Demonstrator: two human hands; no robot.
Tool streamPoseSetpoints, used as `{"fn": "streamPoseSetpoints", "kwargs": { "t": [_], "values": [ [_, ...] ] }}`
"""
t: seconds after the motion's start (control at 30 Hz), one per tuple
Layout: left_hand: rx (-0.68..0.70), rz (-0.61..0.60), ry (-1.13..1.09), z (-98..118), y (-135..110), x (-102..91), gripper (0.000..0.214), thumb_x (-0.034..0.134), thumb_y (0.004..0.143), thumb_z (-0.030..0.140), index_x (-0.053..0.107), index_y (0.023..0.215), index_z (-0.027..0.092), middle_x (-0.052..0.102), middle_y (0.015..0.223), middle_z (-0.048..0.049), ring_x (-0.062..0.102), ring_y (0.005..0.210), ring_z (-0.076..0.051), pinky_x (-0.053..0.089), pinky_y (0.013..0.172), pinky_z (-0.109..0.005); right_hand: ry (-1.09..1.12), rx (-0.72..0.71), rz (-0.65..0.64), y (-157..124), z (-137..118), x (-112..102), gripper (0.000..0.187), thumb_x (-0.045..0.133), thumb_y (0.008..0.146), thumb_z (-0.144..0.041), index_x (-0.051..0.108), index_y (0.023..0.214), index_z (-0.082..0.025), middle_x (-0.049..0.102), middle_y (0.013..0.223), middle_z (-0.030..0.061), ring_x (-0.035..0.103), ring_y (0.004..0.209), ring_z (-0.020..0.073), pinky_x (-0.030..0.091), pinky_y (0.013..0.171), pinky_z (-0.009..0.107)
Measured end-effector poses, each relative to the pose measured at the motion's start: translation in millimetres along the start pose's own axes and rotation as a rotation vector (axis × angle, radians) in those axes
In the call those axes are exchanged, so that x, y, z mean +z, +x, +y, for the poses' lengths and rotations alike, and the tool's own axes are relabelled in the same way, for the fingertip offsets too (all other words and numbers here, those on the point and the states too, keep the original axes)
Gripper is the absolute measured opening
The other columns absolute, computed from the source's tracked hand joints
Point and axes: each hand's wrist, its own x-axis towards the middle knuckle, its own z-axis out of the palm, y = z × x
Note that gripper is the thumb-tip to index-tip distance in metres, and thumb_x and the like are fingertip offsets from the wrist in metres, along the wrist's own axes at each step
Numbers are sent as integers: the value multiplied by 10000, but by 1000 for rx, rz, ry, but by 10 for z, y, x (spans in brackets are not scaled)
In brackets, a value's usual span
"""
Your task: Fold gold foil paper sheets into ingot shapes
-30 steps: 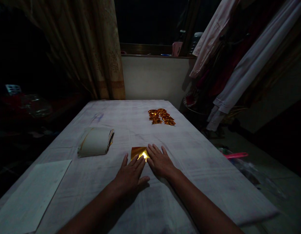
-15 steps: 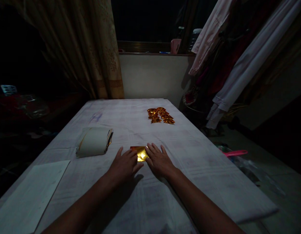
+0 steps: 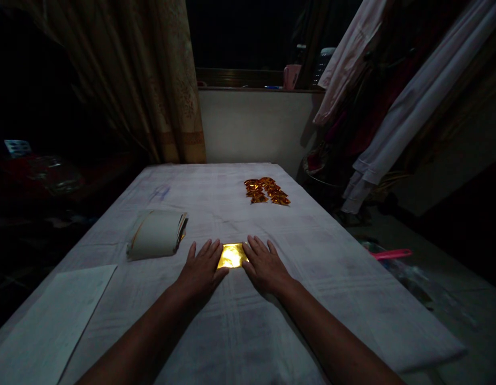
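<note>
A shiny gold foil sheet [image 3: 232, 256] lies flat on the cloth-covered table [image 3: 248, 321], between my two hands. My left hand [image 3: 201, 267] rests over its left edge, palm down with the fingers stretched out. Over the right edge lies my right hand [image 3: 266, 264], also flat, its fingers extended. The hands hide both ends of the sheet. Farther back on the right sit several folded gold foil pieces [image 3: 258, 199], overlapping in two rows.
Left of my hands is a thick, bent stack of paper [image 3: 155, 235]. A white sheet [image 3: 51, 321] lies at the near left. Clothes [image 3: 376, 128] hang on the right, a curtain [image 3: 167, 80] at the back left. A pink mug [image 3: 291, 77] stands on the sill.
My left hand has shifted slightly left and come down flat onto the left edge of the foil sheet. My right hand has stayed at the right edge.
</note>
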Motion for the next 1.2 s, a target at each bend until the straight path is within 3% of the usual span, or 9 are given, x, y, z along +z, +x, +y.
{"fn": "streamPoseSetpoints", "kwargs": {
  "t": [0.13, 0.23, 0.33, 0.43, 0.53, 0.63, 0.73, 0.93, 1.2],
  "values": [
    [-10, 61, 18, 56, 57, -4, 592, 427, 1006, 489, 432, 1522, 200, 399, 1596, -138, 322, 1496, -339, 144, 1207, -628, 35, -135, 165, -12, 36, -14, 506, 620, 923, -315, 563, 1400, -155, 459, 1539, 202, 393, 1437, 344, 301, 1148, 560],
    [-20, 71, 8, 69, 87, -2, 591, 458, 995, 485, 459, 1501, 181, 404, 1592, -149, 328, 1490, -353, 157, 1202, -644, 86, -295, 235, 19, 48, -43, 264, 698, 863, -254, 717, 1125, -220, 636, 1354, 132, 552, 1268, 298, 420, 1032, 478],
    [-33, 117, -18, 69, 83, 12, 566, 494, 983, 454, 492, 1471, 166, 433, 1571, -171, 353, 1473, -369, 179, 1188, -662, 108, -303, 264, 68, 60, -55, 104, 716, 850, -238, 752, 947, -249, 671, 1274, 93, 586, 1193, 283, 443, 970, 454],
    [-21, 239, -59, 66, 53, 3, 496, 564, 958, 405, 557, 1398, 177, 506, 1514, -183, 429, 1420, -373, 215, 1171, -665, 112, -247, 274, 91, 94, -27, 107, 720, 858, -268, 766, 953, -251, 609, 1385, 115, 528, 1287, 316, 415, 1018, 488],
    [62, 334, -130, 66, 34, -53, 312, 640, 920, 337, 658, 1208, 217, 647, 1349, -140, 576, 1258, -322, 351, 1117, -574, 124, -211, 269, 81, 129, 19, 149, 714, 865, -285, 769, 1002, -261, 541, 1475, 122, 472, 1356, 330, 387, 1062, 512],
    [145, 307, -184, 76, 39, -120, 89, 656, 911, 287, 685, 965, 222, 734, 1067, -78, 670, 990, -256, 491, 910, -434, 144, -194, 260, 66, 136, 44, 166, 709, 868, -291, 770, 1021, -267, 493, 1525, 120, 428, 1400, 336, 364, 1085, 526],
    [182, 278, -154, 98, 50, -154, 72, 634, 925, 252, 661, 869, 216, 729, 892, -39, 673, 837, -230, 488, 814, -405, 149, -174, 265, 58, 121, 49, 159, 706, 866, -289, 772, 1007, -257, 470, 1544, 130, 378, 1439, 351, 348, 1090, 540],
    [209, 366, -83, 130, 45, -155, 107, 598, 939, 231, 669, 860, 221, 741, 898, -40, 685, 821, -218, 451, 931, -446, 163, -180, 273, 52, 115, 67, 165, 719, 858, -323, 763, 993, -239, 460, 1548, 146, 357, 1452, 359, 327, 1095, 553],
    [172, 327, -58, 133, 38, -160, 31, 644, 912, 241, 657, 894, 220, 764, 972, -45, 720, 870, -246, 445, 988, -500, 114, -146, 234, 108, 155, 42, 201, 746, 852, -353, 762, 1026, -255, 504, 1514, 138, 371, 1440, 367, 315, 1101, 569]
  ]
}}
